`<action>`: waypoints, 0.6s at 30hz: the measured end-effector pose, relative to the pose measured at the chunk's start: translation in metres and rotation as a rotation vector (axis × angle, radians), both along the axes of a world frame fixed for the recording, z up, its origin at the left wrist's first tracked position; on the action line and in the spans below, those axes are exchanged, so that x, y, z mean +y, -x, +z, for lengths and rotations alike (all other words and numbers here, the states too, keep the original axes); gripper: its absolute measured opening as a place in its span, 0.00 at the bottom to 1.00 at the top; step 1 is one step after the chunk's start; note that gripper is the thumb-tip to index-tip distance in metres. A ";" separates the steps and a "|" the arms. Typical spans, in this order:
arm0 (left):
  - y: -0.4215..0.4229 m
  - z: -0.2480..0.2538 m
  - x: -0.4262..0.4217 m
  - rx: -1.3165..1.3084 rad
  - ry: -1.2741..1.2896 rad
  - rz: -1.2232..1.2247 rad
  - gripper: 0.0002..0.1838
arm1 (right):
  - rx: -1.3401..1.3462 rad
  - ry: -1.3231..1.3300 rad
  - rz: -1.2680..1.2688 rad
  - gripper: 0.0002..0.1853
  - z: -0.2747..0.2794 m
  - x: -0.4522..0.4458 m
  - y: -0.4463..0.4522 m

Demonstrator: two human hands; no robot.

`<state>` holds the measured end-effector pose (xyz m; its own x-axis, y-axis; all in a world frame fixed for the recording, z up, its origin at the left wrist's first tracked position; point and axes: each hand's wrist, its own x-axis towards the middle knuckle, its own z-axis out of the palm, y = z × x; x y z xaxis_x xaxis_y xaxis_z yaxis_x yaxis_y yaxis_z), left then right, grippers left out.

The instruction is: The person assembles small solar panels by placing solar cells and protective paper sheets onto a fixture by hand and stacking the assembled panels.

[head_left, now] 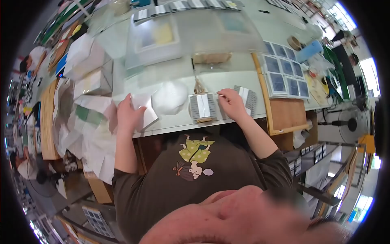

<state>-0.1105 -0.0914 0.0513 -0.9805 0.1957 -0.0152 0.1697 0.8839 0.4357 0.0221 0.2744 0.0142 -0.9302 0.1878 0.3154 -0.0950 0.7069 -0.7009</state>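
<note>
From where I stand, with twelve o'clock straight out across the pale green bench [178,125] from the seated person, the two hands are well apart. The left hand [129,116], at ten, lies with thumb and fingers spread over a flat, square white sheet [148,115]; whether it grips the edge, I can't tell. The right hand [233,104], at one, has its fingers curled near a grey-ribbed block with a white central band [202,106], which sits at twelve by the bench edge; I can't make out anything pinched in those fingers. A second grey-ribbed, white-banded block [250,100] lies at one, just beyond that hand, and a round, fluffy-looking white pad [170,97] rests at eleven, between sheet and nearer block. Far off at twelve runs a row of grey-and-white bundles [178,5]. I'd judge things partway along: both near blocks already carry their bands, and neither has the sheet around it. Whether either is finished, or how many remain, I can't say.
</note>
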 end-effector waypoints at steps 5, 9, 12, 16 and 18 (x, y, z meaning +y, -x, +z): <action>-0.005 -0.019 -0.008 0.266 -0.223 0.016 0.31 | 0.020 0.058 -0.013 0.09 0.008 -0.006 -0.006; -0.024 0.015 0.016 0.207 -1.042 0.013 0.25 | -0.015 0.220 -0.014 0.08 0.030 -0.025 -0.015; -0.054 0.019 0.069 -0.068 -1.233 -0.049 0.25 | -0.268 0.826 0.132 0.14 0.048 -0.051 -0.021; -0.067 0.008 0.127 -0.354 -1.297 -0.117 0.27 | -0.438 1.065 0.034 0.15 0.049 -0.054 -0.015; -0.068 0.003 0.137 -0.484 -1.329 -0.133 0.21 | -0.393 1.108 -0.046 0.13 0.049 -0.048 -0.015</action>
